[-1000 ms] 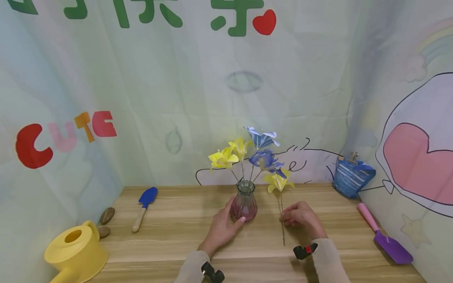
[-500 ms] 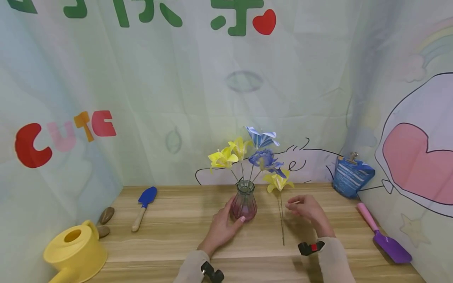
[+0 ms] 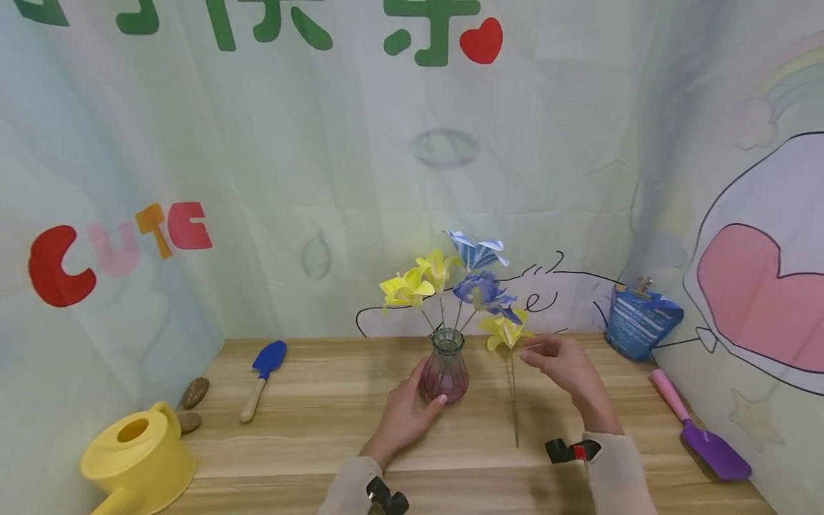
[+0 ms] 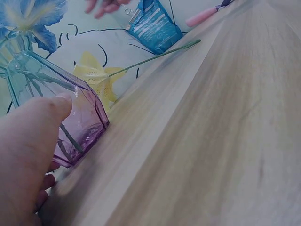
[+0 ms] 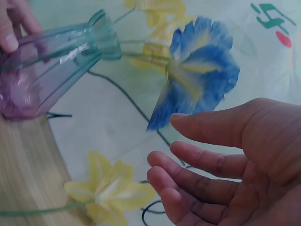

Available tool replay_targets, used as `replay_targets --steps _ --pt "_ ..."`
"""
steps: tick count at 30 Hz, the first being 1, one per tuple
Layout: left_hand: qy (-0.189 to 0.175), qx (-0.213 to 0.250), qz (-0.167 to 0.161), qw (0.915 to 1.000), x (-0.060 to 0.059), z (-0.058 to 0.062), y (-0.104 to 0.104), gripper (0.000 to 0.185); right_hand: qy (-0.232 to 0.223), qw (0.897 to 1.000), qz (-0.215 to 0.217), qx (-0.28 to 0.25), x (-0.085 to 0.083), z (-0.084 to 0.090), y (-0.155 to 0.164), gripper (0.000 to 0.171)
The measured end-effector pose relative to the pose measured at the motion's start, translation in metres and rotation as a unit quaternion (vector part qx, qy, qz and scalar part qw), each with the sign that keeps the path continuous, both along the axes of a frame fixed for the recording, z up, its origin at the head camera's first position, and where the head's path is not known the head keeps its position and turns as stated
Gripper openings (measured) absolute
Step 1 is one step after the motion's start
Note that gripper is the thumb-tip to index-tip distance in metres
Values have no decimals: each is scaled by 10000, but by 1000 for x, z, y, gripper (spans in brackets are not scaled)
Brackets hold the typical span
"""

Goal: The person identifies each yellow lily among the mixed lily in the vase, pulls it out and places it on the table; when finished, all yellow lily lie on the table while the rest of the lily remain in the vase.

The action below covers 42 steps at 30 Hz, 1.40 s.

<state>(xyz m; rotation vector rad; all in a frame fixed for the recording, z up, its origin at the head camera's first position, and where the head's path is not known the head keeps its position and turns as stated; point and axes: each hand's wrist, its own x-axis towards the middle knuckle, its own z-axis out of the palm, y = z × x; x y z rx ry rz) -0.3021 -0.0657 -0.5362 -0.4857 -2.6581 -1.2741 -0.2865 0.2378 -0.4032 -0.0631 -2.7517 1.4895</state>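
In the head view a glass vase (image 3: 445, 368), green at the neck and pink at the base, stands on the wooden table. Two yellow flowers (image 3: 407, 287) and two blue flowers (image 3: 484, 292) rise from it. My left hand (image 3: 404, 418) grips the vase low down, thumb across its front, as the left wrist view shows too. A single yellow flower (image 3: 506, 330) with a long stem (image 3: 514, 400) lies to the right of the vase. Just right of its bloom is my right hand (image 3: 561, 366), holding nothing, its fingers loosely bent in the right wrist view.
At the left are a yellow watering can (image 3: 138, 461), two brown stones (image 3: 195, 392) and a blue toy shovel (image 3: 262, 375). A clipped blue bag (image 3: 642, 322) and a pink-and-purple shovel (image 3: 702, 429) sit at the right. Printed cloth (image 3: 360, 179) walls in the table.
My right hand has left the stem of the loose yellow flower and moved up and right, beside the bloom. The loose flower, the vase and my left hand have stayed put.
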Motion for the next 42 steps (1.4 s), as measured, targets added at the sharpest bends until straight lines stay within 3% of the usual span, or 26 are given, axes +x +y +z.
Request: replay_targets --steps 8,14,24,31,42 --pt "84 -41 40 9999 0 -3 0 85 589 9975 37 -395 11 16 -28 38" --pt "135 -55 48 9999 -1 -4 0 85 854 9938 187 -682 9 19 -48 35" --pt "206 14 36 9998 -1 -1 0 83 950 9881 456 -1120 -2 17 -75 33" --pt "25 -2 -2 10000 -1 -2 -1 85 840 9862 578 -1305 -13 15 -93 32" --pt "10 -12 -106 9999 1 1 -2 84 732 9880 797 -1099 -29 16 -123 26"
